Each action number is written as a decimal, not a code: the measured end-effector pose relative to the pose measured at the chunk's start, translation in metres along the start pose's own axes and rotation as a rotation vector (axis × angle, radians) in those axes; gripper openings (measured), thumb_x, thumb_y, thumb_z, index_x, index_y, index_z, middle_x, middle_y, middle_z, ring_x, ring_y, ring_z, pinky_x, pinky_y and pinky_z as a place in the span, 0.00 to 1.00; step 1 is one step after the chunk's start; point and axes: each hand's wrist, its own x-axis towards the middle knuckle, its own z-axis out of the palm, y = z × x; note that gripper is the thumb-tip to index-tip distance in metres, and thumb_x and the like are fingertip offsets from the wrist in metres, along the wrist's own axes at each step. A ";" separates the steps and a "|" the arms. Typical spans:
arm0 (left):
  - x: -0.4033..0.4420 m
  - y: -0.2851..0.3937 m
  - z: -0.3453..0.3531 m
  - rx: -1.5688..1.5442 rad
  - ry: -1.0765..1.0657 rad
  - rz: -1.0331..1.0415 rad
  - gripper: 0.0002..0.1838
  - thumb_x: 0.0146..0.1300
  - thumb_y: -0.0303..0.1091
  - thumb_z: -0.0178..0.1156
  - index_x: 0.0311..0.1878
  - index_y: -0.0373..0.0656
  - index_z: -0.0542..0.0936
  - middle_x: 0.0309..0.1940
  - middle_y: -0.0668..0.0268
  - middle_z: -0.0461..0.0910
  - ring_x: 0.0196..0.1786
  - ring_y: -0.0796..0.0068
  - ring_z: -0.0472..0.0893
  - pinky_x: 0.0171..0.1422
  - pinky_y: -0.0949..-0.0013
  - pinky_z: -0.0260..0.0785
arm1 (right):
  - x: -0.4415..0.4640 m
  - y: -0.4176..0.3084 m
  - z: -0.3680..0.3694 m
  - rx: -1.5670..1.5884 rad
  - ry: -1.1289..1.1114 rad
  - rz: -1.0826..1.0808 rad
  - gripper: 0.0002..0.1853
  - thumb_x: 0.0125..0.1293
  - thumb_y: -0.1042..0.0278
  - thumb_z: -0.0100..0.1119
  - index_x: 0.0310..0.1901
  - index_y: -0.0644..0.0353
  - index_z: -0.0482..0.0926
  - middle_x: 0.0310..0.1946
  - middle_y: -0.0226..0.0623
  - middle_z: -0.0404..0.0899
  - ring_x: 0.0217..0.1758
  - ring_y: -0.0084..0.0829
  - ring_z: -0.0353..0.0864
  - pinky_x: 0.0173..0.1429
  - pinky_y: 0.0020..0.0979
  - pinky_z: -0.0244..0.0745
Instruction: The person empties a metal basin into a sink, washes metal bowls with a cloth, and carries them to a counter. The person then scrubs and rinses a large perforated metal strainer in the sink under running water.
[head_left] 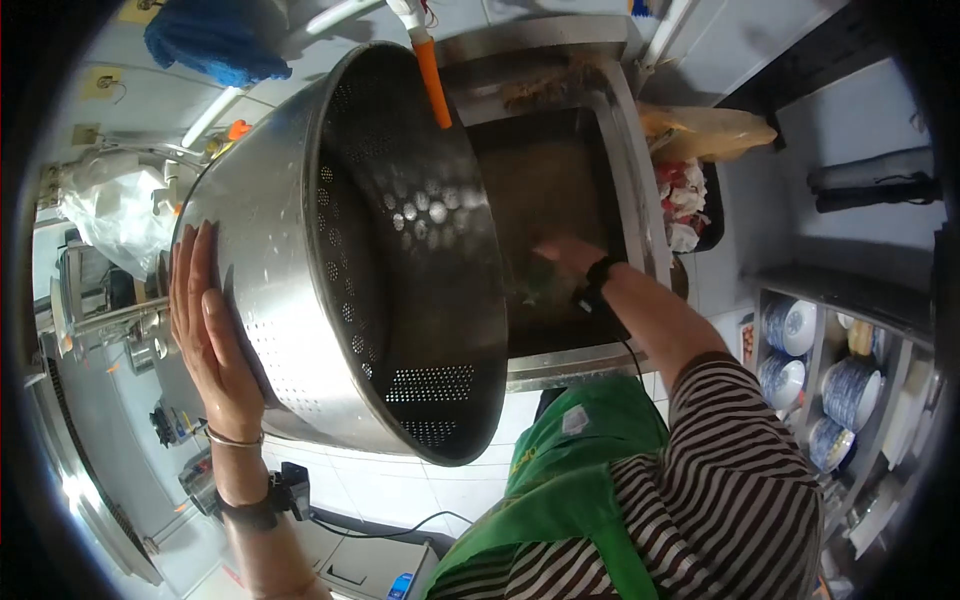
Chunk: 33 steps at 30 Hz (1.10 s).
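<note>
A large metal colander [270, 250] with rows of round holes is tipped on its side, its mouth facing right over the sink. Against its outer base lies my left hand [213, 320], flat with the fingers stretched out. The sink [632, 170] holds murky brown water. My right hand [568, 254] reaches down into that water, and its fingers are under the surface and hidden. Close beside it a small dark green piece [538, 290], perhaps a leaf, shows in the water. Inside the colander I see only bare metal.
An orange-tipped faucet [434, 85] hangs over the colander's upper rim. Right of the sink stands a bin [713, 210] with crumpled waste and a brown bag [710, 133]. Stacked blue-patterned bowls [850, 393] fill a shelf at the right. A blue cloth [215, 45] hangs upper left.
</note>
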 end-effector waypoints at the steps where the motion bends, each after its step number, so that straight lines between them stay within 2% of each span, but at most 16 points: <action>1: 0.004 -0.002 0.000 -0.004 0.007 -0.002 0.30 0.76 0.51 0.30 0.69 0.47 0.71 0.70 0.60 0.67 0.76 0.58 0.59 0.80 0.53 0.44 | -0.013 -0.029 -0.019 -0.058 0.049 -0.147 0.29 0.67 0.63 0.57 0.69 0.54 0.66 0.70 0.48 0.63 0.71 0.46 0.64 0.71 0.43 0.64; 3: 0.015 -0.006 0.000 -0.079 -0.044 0.003 0.29 0.76 0.51 0.33 0.69 0.46 0.71 0.70 0.59 0.67 0.76 0.59 0.60 0.79 0.54 0.45 | -0.038 -0.087 -0.046 -0.433 0.204 -0.514 0.34 0.63 0.60 0.64 0.70 0.55 0.65 0.66 0.44 0.69 0.68 0.40 0.69 0.67 0.38 0.71; 4: 0.024 -0.007 -0.001 -0.083 -0.041 0.008 0.29 0.76 0.51 0.33 0.69 0.46 0.71 0.70 0.59 0.67 0.76 0.59 0.60 0.79 0.54 0.45 | -0.033 -0.099 -0.039 0.189 0.085 -0.440 0.32 0.65 0.59 0.61 0.69 0.56 0.66 0.68 0.48 0.65 0.70 0.43 0.66 0.69 0.40 0.67; 6: 0.040 -0.009 0.000 -0.177 -0.131 -0.016 0.28 0.76 0.51 0.36 0.68 0.44 0.71 0.69 0.58 0.68 0.75 0.59 0.61 0.79 0.58 0.47 | -0.039 -0.128 -0.026 0.826 -0.061 -0.615 0.30 0.67 0.57 0.59 0.68 0.59 0.67 0.68 0.52 0.64 0.71 0.45 0.65 0.70 0.41 0.65; 8: 0.053 -0.023 0.007 -0.233 -0.152 -0.029 0.28 0.76 0.50 0.37 0.69 0.44 0.70 0.69 0.57 0.69 0.75 0.58 0.61 0.79 0.59 0.47 | -0.032 -0.167 -0.003 0.536 -0.049 -0.600 0.30 0.66 0.52 0.59 0.65 0.61 0.69 0.64 0.51 0.69 0.69 0.43 0.67 0.69 0.40 0.66; 9: 0.060 -0.031 0.009 -0.283 -0.174 -0.045 0.28 0.77 0.50 0.38 0.69 0.43 0.70 0.68 0.57 0.69 0.74 0.58 0.62 0.79 0.60 0.47 | -0.014 -0.184 0.017 0.236 -0.018 -0.311 0.31 0.65 0.48 0.59 0.64 0.61 0.71 0.62 0.51 0.72 0.68 0.43 0.68 0.70 0.39 0.66; 12: 0.080 -0.052 0.017 -0.099 -0.201 0.107 0.29 0.77 0.51 0.38 0.70 0.43 0.68 0.69 0.56 0.68 0.75 0.60 0.61 0.79 0.61 0.47 | 0.020 -0.160 0.080 0.030 -0.105 -0.361 0.33 0.64 0.47 0.60 0.63 0.63 0.71 0.59 0.51 0.74 0.67 0.43 0.69 0.70 0.38 0.64; 14: 0.088 -0.047 0.019 -0.148 -0.224 0.032 0.29 0.77 0.52 0.38 0.71 0.43 0.67 0.69 0.56 0.67 0.76 0.61 0.59 0.79 0.61 0.47 | 0.033 -0.120 0.096 -0.010 -0.045 -0.439 0.30 0.64 0.51 0.58 0.64 0.60 0.70 0.61 0.47 0.72 0.67 0.42 0.69 0.70 0.39 0.64; 20: 0.091 -0.040 0.018 -0.250 -0.235 -0.106 0.32 0.76 0.56 0.38 0.71 0.43 0.66 0.71 0.57 0.64 0.77 0.61 0.56 0.80 0.60 0.45 | 0.053 -0.081 -0.024 -0.875 0.628 -0.669 0.26 0.66 0.66 0.53 0.67 0.50 0.68 0.68 0.36 0.67 0.68 0.37 0.68 0.70 0.41 0.62; 23: 0.091 -0.040 0.018 -0.227 -0.205 -0.123 0.33 0.74 0.58 0.39 0.71 0.45 0.67 0.72 0.57 0.64 0.78 0.61 0.55 0.80 0.59 0.45 | 0.032 -0.082 -0.052 -0.590 0.377 -0.185 0.24 0.76 0.72 0.40 0.72 0.47 0.61 0.75 0.34 0.56 0.78 0.39 0.52 0.81 0.44 0.46; 26: 0.091 -0.041 0.019 -0.213 -0.189 -0.132 0.34 0.73 0.60 0.40 0.71 0.45 0.67 0.72 0.57 0.64 0.78 0.61 0.54 0.80 0.59 0.45 | 0.114 0.080 0.005 0.680 0.781 -0.116 0.17 0.70 0.70 0.48 0.60 0.55 0.72 0.50 0.41 0.74 0.57 0.38 0.71 0.63 0.38 0.65; 27: 0.089 -0.042 0.018 -0.186 -0.174 -0.137 0.34 0.73 0.60 0.41 0.71 0.45 0.67 0.72 0.57 0.64 0.78 0.61 0.54 0.80 0.59 0.46 | 0.129 0.116 0.016 1.214 0.716 -0.166 0.17 0.72 0.70 0.46 0.60 0.57 0.71 0.49 0.42 0.73 0.55 0.38 0.71 0.62 0.37 0.65; 28: 0.088 -0.043 0.018 -0.157 -0.161 -0.141 0.34 0.73 0.60 0.42 0.71 0.45 0.67 0.71 0.57 0.64 0.78 0.61 0.55 0.79 0.59 0.47 | 0.113 0.092 0.017 1.212 0.712 -0.169 0.17 0.72 0.70 0.46 0.60 0.57 0.71 0.49 0.42 0.73 0.55 0.38 0.71 0.62 0.37 0.65; 29: 0.087 -0.043 0.018 -0.156 -0.158 -0.143 0.34 0.73 0.60 0.42 0.71 0.45 0.67 0.71 0.57 0.64 0.78 0.61 0.55 0.79 0.59 0.47 | 0.090 0.068 0.026 0.810 0.678 0.125 0.19 0.73 0.70 0.46 0.64 0.57 0.69 0.59 0.45 0.69 0.62 0.43 0.68 0.68 0.42 0.63; 31: 0.088 -0.043 0.019 -0.196 -0.143 -0.166 0.34 0.73 0.60 0.43 0.70 0.45 0.68 0.71 0.57 0.65 0.77 0.60 0.56 0.79 0.59 0.48 | 0.041 0.030 0.027 0.392 0.622 0.400 0.22 0.74 0.70 0.46 0.68 0.57 0.67 0.68 0.48 0.65 0.69 0.49 0.66 0.74 0.46 0.60; 33: 0.088 -0.042 0.017 -0.229 -0.155 -0.148 0.33 0.72 0.60 0.44 0.70 0.45 0.69 0.71 0.57 0.65 0.77 0.60 0.57 0.79 0.59 0.48 | 0.002 0.011 0.014 0.157 0.240 -0.063 0.22 0.73 0.64 0.50 0.65 0.60 0.70 0.67 0.49 0.67 0.68 0.50 0.67 0.74 0.48 0.59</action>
